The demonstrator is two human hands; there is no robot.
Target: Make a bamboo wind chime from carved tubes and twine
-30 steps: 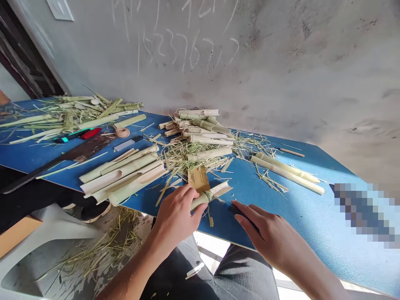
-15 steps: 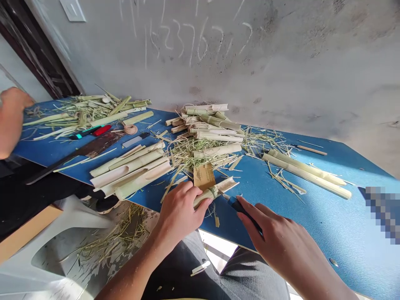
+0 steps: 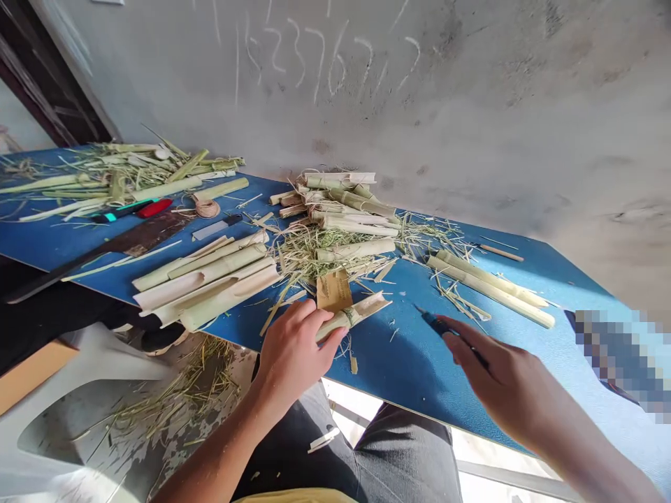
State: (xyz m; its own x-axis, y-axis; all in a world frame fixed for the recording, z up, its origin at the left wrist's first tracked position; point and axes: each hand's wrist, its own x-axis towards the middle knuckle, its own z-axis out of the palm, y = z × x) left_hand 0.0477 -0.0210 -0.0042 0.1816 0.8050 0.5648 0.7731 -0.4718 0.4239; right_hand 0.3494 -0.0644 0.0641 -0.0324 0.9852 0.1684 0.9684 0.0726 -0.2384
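Bamboo tube with string tied around it sits on the blue table, low in the middle of the frame. The left hand curls around the tube and holds it. The right hand closes on a blue-handled knife, apart from the tube.

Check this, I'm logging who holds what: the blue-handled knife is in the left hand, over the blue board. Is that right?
No: the blue-handled knife is in the right hand, not the left; the head view shows it, over the blue board.
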